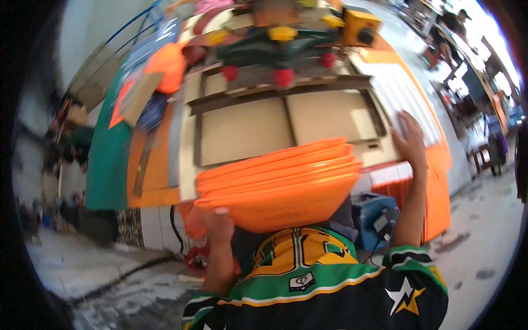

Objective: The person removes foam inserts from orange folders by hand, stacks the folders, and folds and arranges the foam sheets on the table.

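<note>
A stack of orange folded sheets (280,192) leans at the front edge of the work board, just before my body. My left hand (220,223) is at the lower left corner of the stack, its thumb raised in front and the other fingers hidden. My right hand (408,137) lies with fingers spread on the right side of the board, beside white ribbed sheets (399,88). Between and beyond my hands is a cream board with a dark metal frame (289,124) in two sections.
A green machine part with red and yellow knobs (280,49) stands beyond the frame. A yellow box (360,27) is behind right. Orange and brown pieces (146,96) lie left. A blue device (371,220) sits below the table. A person (454,27) is far right.
</note>
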`<state>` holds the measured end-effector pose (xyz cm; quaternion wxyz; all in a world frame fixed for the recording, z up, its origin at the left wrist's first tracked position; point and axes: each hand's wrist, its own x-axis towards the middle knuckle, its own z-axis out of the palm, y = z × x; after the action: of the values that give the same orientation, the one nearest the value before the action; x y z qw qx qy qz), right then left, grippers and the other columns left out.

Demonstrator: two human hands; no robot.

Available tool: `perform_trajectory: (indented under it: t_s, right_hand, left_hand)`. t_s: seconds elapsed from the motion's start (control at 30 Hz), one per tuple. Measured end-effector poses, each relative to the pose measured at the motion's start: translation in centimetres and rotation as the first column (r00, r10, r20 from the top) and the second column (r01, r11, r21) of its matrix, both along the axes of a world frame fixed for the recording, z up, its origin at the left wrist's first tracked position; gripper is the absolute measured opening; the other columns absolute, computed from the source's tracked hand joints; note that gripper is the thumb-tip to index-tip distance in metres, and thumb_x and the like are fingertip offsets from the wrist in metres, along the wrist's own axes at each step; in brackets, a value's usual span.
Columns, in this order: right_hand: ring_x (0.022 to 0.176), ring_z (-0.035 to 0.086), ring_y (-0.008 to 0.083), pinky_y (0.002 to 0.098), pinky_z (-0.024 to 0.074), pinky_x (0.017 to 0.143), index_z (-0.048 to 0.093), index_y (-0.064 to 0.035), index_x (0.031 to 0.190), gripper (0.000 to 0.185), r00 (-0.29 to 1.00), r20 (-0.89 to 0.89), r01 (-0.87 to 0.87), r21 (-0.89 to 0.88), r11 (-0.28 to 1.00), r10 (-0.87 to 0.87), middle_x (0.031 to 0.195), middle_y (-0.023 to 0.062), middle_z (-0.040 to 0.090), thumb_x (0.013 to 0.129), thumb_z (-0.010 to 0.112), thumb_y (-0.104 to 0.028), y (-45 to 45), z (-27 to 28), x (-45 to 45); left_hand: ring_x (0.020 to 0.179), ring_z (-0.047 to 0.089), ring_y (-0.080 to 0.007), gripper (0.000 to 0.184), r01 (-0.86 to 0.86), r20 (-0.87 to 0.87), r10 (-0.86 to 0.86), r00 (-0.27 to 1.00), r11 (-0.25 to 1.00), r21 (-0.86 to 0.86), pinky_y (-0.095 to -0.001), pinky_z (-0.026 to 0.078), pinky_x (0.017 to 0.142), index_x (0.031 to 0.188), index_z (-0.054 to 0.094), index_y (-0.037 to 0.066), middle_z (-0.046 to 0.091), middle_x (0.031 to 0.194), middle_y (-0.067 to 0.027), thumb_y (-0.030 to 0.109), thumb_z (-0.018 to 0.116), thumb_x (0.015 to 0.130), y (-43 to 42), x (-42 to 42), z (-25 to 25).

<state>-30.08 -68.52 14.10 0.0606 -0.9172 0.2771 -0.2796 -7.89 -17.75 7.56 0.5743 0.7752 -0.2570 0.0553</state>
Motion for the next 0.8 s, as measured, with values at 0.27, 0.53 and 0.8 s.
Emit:
perform_trajectory:
  t_s: [0.27,0.53,0.8]
  right_hand:
    - [0.128,0.047,0.0353,0.0422,0.0362,0.107,0.056,-0.0021,0.127,0.046,0.997,-0.058,0.060,0.147,0.987,-0.052,0.136,0.0202,0.052,0.087,0.063,-0.025,-0.1,1.9,0.9]
    - [0.121,0.054,0.0357,0.0424,0.0389,0.105,0.061,-0.0014,0.121,0.042,0.994,0.093,0.058,0.014,0.998,-0.059,0.129,0.0211,0.058,0.089,0.062,-0.029,-0.2,0.1,1.3]
    - [0.123,0.053,0.0323,0.0421,0.0388,0.104,0.064,-0.0054,0.117,0.041,0.982,0.116,0.149,-0.009,0.989,-0.146,0.127,0.0143,0.061,0.088,0.063,-0.034,-0.3,-0.3,1.1]
  left_hand:
    - [0.114,0.051,-0.0153,0.096,0.153,-0.288,-0.353,0.890,0.828,-0.540,-0.0305,0.045,0.095,0.136,0.032,0.000,0.050,0.124,-0.0069,0.061,0.073,0.075,-5.3,-1.7,7.9]
    - [0.112,0.050,-0.0155,0.099,0.124,-0.288,-0.284,0.915,0.874,-0.470,-0.0309,0.044,0.095,0.133,0.033,0.000,0.050,0.122,-0.0064,0.066,0.074,0.071,-5.1,-1.4,6.5]
    - [0.123,0.045,-0.0202,0.103,0.131,-0.295,-0.288,0.911,0.881,-0.454,-0.0372,0.040,0.102,0.142,0.026,0.001,0.044,0.133,-0.0097,0.069,0.066,0.076,-4.0,-1.6,4.2]
